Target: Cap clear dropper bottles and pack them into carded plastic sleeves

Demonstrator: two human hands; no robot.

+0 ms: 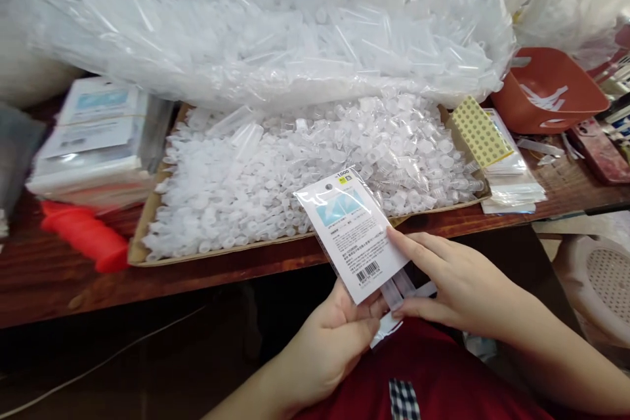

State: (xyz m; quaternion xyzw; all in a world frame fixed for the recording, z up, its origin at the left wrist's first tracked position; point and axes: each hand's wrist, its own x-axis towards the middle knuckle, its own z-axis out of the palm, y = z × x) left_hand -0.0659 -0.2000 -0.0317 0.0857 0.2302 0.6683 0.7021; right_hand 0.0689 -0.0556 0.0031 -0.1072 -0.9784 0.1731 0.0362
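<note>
A clear plastic packet [350, 236] with a white printed card, a barcode and a blue picture is held over my lap, tilted. My left hand [335, 336] is closed around its lower left part from below. At the lower right, my right hand [455, 283] pinches the packet between thumb and fingers. Small translucent tubes [396, 290] show below the card between both hands; whether they sit fully inside the packet I cannot tell. Just beyond the packet, a cardboard tray [236, 252] holds a heap of small translucent plastic caps and nozzles [275, 177].
A large clear bag of tubes [275, 39] lies behind the tray. To the left are a banded stack of packets [93, 125] and a red spool [86, 233]. At right: a yellow sticker sheet [481, 131], an orange-brown basket [551, 88], a phone [603, 147] and a plastic stool [598, 275].
</note>
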